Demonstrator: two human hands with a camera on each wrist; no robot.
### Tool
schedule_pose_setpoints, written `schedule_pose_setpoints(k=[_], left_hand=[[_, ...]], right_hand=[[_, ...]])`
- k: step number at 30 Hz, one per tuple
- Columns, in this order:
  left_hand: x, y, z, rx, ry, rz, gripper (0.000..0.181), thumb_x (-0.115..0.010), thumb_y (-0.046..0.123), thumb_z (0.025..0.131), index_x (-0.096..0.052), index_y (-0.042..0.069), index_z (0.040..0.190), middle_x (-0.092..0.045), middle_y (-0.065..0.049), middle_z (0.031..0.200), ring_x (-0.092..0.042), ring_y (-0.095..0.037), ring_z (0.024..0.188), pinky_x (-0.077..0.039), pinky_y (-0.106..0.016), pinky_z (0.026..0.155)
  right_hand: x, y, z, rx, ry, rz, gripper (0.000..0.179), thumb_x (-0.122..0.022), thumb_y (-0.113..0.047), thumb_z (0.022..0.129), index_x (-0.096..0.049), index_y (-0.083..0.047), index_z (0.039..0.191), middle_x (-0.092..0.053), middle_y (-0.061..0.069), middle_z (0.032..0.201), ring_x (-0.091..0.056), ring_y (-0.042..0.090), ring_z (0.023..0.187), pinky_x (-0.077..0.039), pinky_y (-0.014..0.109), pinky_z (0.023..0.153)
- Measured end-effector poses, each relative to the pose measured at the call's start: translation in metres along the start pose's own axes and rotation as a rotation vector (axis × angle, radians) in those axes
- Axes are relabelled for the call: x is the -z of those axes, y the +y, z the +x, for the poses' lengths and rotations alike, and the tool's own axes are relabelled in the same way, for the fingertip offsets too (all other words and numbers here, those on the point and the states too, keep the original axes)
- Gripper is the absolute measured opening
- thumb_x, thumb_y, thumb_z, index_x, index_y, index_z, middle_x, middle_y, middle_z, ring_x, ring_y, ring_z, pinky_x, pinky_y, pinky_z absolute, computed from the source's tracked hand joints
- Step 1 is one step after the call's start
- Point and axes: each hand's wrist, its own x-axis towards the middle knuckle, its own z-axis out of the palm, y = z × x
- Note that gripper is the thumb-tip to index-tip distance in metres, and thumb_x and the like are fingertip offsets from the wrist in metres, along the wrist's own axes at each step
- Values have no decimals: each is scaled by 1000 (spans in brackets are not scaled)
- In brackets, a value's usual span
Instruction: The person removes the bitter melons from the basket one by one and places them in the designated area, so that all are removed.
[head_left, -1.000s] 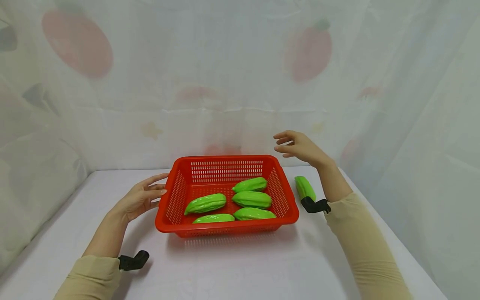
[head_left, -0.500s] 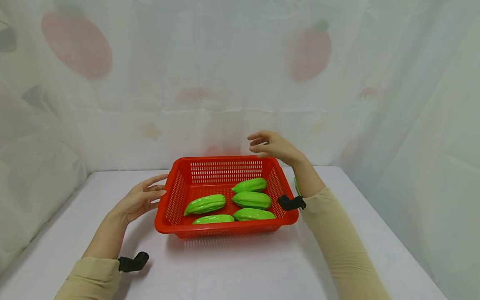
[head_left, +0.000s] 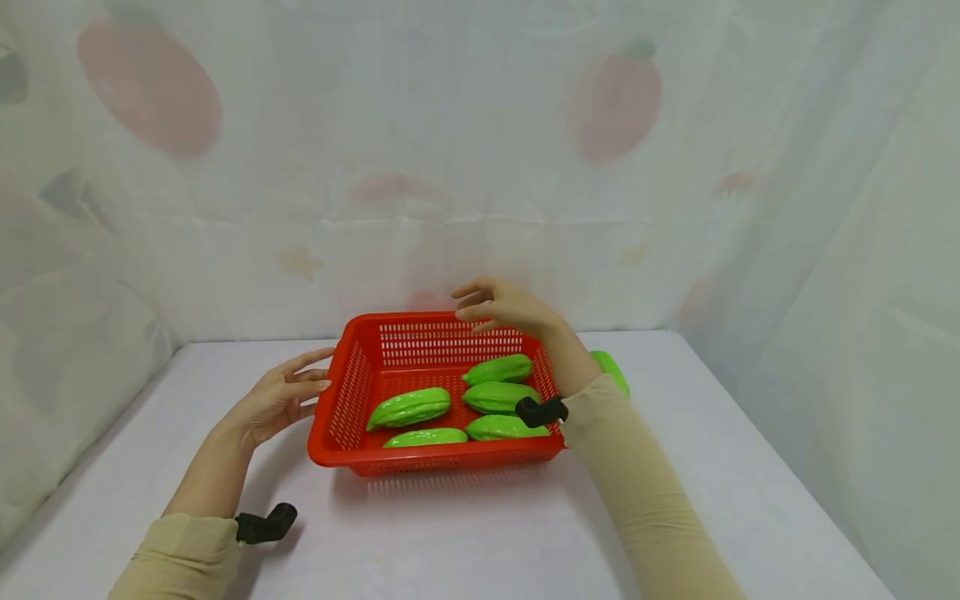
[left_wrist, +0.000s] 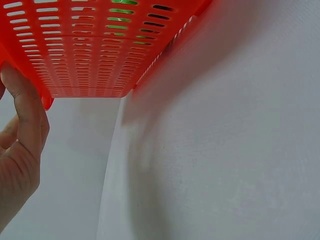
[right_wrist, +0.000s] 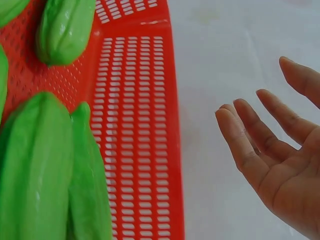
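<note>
A red plastic basket with slotted walls holds several green, ridged bitter melons. My left hand is at the basket's left side, its relaxed fingers at the rim. In the left wrist view a finger of it meets the red rim. Over the basket's back edge hovers my right hand, fingers loosely spread and holding nothing. The right wrist view shows this hand apart from the basket wall. Another bitter melon lies on the table to the right, partly hidden behind my right sleeve.
The white table extends around the basket. A white curtain with faded fruit prints hangs behind the table's back edge and along both sides. Black camera mounts stick out from both wrists.
My right hand has moved left from beyond the basket's right side to over its back edge, dipping slightly. The left hand and the basket have stayed in place.
</note>
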Motion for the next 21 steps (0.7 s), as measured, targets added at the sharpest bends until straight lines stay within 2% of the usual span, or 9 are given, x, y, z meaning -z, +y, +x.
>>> schedule_pose_setpoints(k=[5,15,21], left_hand=[[0,1,-1,-8,-5,-11,61,-55,10,100,-27,13,154,-71,11,108,-70,-6,95,-59,-28,85],[-1,1,-3,-9,-12,-25,62,-55,10,99,-26,13,154,-71,11,107,-70,-6,95,-59,-28,85],[-1,2,-6,-10,-15,-35,61,-55,9,99,-27,13,153,-71,10,107,-70,-6,95,-59,-28,84]], right_hand=[[-14,3,13,-15,-25,-15,43,-65,-23,95,-55,-13,135,-59,13,137,-65,23,118,-53,45,102],[-33,7,27,-3,-76,38,42,-62,-17,96,-55,-10,136,-58,17,137,-64,24,117,-52,47,103],[-40,13,33,-50,-146,62,44,-63,-16,95,-52,-8,137,-60,14,128,-63,22,109,-52,48,103]])
